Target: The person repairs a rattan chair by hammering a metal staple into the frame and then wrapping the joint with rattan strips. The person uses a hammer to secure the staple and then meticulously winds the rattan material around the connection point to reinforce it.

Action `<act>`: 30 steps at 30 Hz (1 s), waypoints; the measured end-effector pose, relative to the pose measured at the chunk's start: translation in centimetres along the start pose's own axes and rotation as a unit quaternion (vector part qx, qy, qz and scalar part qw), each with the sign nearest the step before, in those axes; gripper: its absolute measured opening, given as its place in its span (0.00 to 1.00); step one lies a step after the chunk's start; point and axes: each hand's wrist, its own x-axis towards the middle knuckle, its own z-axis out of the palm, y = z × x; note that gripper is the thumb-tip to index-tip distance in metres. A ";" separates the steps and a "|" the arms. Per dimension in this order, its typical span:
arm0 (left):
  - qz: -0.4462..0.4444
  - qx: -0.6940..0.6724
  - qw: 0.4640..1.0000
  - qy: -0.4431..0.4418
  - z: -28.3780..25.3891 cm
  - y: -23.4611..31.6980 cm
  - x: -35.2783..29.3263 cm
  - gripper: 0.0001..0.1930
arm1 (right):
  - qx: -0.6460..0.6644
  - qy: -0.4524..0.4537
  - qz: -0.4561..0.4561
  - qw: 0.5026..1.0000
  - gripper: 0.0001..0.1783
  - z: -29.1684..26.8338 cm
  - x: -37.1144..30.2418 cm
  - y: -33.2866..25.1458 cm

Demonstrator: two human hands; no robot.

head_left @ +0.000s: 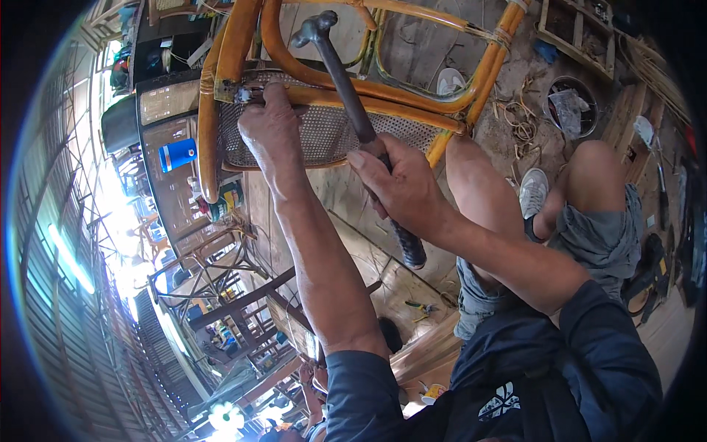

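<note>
Dark hammer (347,92); glossy amber rattan frame (320,96)

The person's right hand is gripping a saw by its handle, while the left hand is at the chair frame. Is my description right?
The tool is wrong: in the head view, the right hand grips a hammer by its handle. The left hand is indeed at the chair frame.

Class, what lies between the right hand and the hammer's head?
The head view shows the hammer's dark shaft spanning that stretch, from the right hand to the hammer head, passing in front of rattan rails and the woven panel.
</note>
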 end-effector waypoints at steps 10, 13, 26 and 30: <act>0.017 0.023 1.000 0.012 0.2 1.0 -0.6 0.22 | -0.016 -0.028 -0.029 0.999 0.13 1.4 0.7 0.4; 0.021 0.015 1.000 0.009 -0.1 0.3 -0.3 0.23 | -0.003 -0.004 -0.047 0.999 0.15 1.2 -0.4 0.3; 0.030 0.018 0.999 0.008 0.4 0.9 -0.8 0.23 | -0.083 -0.011 -0.068 0.994 0.12 1.7 0.6 1.5; 0.049 0.028 0.998 0.002 0.4 0.5 -0.5 0.22 | -0.039 -0.001 -0.088 0.995 0.13 2.0 1.2 1.8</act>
